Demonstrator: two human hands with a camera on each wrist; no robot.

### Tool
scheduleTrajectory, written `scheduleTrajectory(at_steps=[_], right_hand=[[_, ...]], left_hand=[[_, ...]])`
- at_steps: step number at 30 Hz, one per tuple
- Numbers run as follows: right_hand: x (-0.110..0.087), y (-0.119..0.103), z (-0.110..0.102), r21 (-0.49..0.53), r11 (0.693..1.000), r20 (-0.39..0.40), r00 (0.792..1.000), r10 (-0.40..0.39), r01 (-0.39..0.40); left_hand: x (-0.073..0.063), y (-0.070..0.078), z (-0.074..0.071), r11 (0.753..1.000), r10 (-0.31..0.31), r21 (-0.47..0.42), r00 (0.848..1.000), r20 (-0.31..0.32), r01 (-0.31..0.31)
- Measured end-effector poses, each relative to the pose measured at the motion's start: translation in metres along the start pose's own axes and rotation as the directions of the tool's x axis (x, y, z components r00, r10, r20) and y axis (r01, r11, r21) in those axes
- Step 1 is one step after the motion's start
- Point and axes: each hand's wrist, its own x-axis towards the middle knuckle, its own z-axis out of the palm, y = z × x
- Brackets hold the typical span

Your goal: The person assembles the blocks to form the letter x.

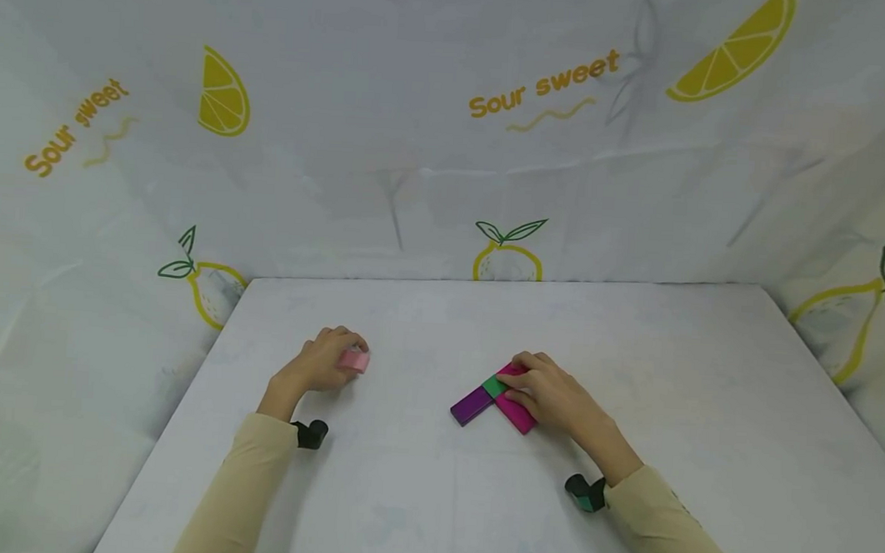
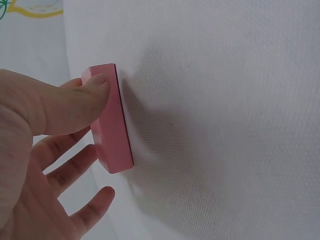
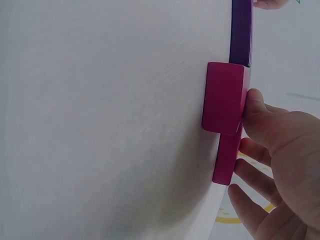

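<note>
In the left wrist view, my left hand (image 2: pixel 55 130) pinches a pink block (image 2: pixel 116 125) with the thumb on its near face and fingers behind it. That block is close over the white tabletop, on the left in the head view. My right hand (image 1: pixel 552 392) is over a group of flat blocks, its thumb and fingertips gripping at the magenta blocks. A near magenta block (image 3: pixel 225 97) and a far magenta block (image 3: pixel 227 160) show there. A green block (image 1: pixel 493 386) lies between the far one and a purple block (image 1: pixel 470 407), partly under my fingers.
The white table (image 1: pixel 401 491) has its back edge against a hanging sheet (image 1: pixel 326 204) printed with lemons and lettering. Dark wrist cameras (image 1: pixel 312 434) jut from both sleeves near the tabletop.
</note>
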Motion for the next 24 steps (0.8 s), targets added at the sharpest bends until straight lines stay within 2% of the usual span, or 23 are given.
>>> scheduleTrajectory(at_steps=[7, 13, 24], right_hand=[[-0.0001, 0.0005, 0.0001, -0.001, 1.0, 0.0, 1.0, -0.001, 0.001], [-0.0006, 0.0009, 0.0017, 0.004, 1.0, -0.005, 1.0, -0.004, 0.004], [0.0, 0.0013, 0.0013, 0.008, 1.0, -0.006, 1.0, 0.002, -0.002]], left_hand=[[-0.0004, -0.0008, 0.0005, 1.0, 0.017, -0.026, 1.0, -0.001, -0.017], [-0.0013, -0.0031, 0.0018, 0.995, 0.033, -0.093, 0.999, 0.006, -0.032], [-0.001, -0.0083, 0.0041, 0.987, 0.053, -0.15, 0.998, -0.017, -0.055]])
